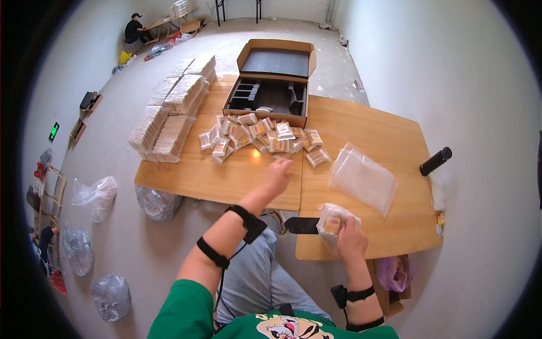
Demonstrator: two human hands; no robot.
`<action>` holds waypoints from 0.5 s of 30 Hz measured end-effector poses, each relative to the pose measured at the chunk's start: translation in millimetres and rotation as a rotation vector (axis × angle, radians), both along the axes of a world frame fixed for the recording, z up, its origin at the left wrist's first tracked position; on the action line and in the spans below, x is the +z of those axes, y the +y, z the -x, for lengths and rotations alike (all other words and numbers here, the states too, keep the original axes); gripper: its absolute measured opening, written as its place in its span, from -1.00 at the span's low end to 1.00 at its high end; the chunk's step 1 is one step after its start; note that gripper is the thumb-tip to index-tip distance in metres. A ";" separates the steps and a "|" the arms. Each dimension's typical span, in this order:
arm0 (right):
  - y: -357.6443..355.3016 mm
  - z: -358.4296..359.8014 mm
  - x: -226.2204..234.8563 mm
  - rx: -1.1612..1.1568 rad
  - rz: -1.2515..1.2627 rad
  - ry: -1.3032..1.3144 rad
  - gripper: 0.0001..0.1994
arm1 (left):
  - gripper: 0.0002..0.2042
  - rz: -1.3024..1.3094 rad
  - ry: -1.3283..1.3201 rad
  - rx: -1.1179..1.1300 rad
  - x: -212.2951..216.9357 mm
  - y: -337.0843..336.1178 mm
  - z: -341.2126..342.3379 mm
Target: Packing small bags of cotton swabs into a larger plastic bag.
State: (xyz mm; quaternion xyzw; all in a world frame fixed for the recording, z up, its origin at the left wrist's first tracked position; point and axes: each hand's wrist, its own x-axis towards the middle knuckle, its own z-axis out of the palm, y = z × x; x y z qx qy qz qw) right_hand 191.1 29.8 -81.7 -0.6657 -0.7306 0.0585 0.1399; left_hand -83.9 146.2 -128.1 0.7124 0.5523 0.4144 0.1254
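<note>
My left hand (277,177) is over the table at the near edge of a heap of small clear-wrapped packets (259,129). Its fingers are bent together; whether a packet is between them is hidden. My right hand (353,242) grips a clear plastic bag (328,212) at the table's near edge. Inside or against the bag shows a packet with a yellowish label (332,225); I cannot tell which. A black flat strip (302,226) sticks out to the left beside the bag. To the right lies a stack of flat clear bags (364,178).
An opened cardboard box (307,104) with black foam stands behind the heap. Tall stacks of wrapped bundles (175,135) occupy the table's left. A black bottle (436,161) is at the right edge. Filled plastic bags (110,296) lie on the floor; a person (135,31) sits far left.
</note>
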 end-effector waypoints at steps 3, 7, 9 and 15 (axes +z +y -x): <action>-1.0 -2.5 -3.5 -0.016 -0.029 -0.009 -0.88 | -0.59 0.122 0.225 0.148 -28.9 48.6 28.6; -3.1 -0.9 -1.2 -0.056 0.026 -0.008 -0.86 | -0.41 0.212 0.511 0.202 -52.7 90.0 43.4; -1.8 -1.9 -4.0 -0.047 0.008 0.009 -0.86 | -0.42 0.155 0.577 0.210 -63.0 96.8 47.5; -1.5 0.6 -2.7 -0.056 -0.031 0.037 -0.88 | -0.63 0.097 0.533 0.134 -69.7 75.9 53.0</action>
